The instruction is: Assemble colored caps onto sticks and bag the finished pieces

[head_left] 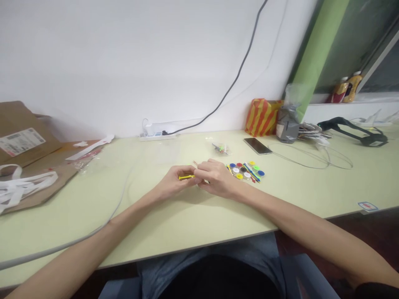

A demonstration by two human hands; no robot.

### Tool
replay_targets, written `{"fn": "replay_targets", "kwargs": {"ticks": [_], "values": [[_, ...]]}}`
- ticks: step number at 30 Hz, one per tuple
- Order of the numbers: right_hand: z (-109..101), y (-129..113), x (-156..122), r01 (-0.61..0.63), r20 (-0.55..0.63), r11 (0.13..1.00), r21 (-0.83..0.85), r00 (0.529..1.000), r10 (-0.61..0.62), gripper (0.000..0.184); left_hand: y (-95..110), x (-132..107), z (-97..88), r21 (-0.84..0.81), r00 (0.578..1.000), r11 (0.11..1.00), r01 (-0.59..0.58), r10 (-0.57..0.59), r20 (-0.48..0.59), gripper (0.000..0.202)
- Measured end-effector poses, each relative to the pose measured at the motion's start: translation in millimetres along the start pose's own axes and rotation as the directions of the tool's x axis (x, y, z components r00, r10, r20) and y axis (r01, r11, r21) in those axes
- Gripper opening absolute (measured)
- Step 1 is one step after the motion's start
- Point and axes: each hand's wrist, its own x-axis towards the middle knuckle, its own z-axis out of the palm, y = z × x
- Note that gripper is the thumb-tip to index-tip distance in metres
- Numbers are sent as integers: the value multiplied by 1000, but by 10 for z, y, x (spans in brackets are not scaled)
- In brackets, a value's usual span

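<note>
My left hand (176,180) is closed around a thin yellow plastic piece (186,177), which shows between thumb and fingers. My right hand (215,177) meets it fingertip to fingertip, its fingers bent inward and closed. A slim reddish tip (195,163) sticks up by the right fingers; most of it is hidden. To the right of my hands lie several small round pots with coloured lids (243,170) in rows. Thin blue, yellow and red plastic pieces (251,172) lie across them. Behind my hands rests a clear bag of small colourful parts (220,148).
A phone (258,146) lies behind the pots, near a striped bag (262,117) and a black headset-like frame (352,128). A power strip (158,135) stands against the wall. Cardboard (28,141) and white straps (28,182) occupy the left. A grey cable (77,240) crosses my left forearm.
</note>
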Motion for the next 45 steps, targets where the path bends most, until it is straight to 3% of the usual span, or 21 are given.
{"fn": "replay_targets", "kwargs": {"ticks": [6,9,15,19,26,34,40,45], "values": [[5,7,-10,-87,18,993,78,996,86,18,40,-1,-19,101,989,987,-129,135,-53,22],[12,0,-6,-113,36,989,91,993,110,22,17,-1,-60,232,976,955,-187,207,-65,19],[24,91,-19,-238,23,963,128,971,237,44,-181,2,-286,601,957,771,-210,288,-36,14],[25,220,-61,-353,44,922,161,935,351,44,-296,4,-406,743,969,646,-177,245,18,19],[40,249,-87,-402,88,899,173,915,393,40,-391,30,-395,780,982,603,-166,171,77,21],[61,278,-91,-401,98,910,108,915,391,30,-421,58,-436,802,984,579,-144,169,55,16],[72,321,-109,-447,183,894,27,882,435,18,-483,71,-448,786,992,613,-86,123,13,23],[-4,256,-66,-448,272,894,21,863,426,23,-535,90,-463,791,994,606,-80,108,18,25]]}}
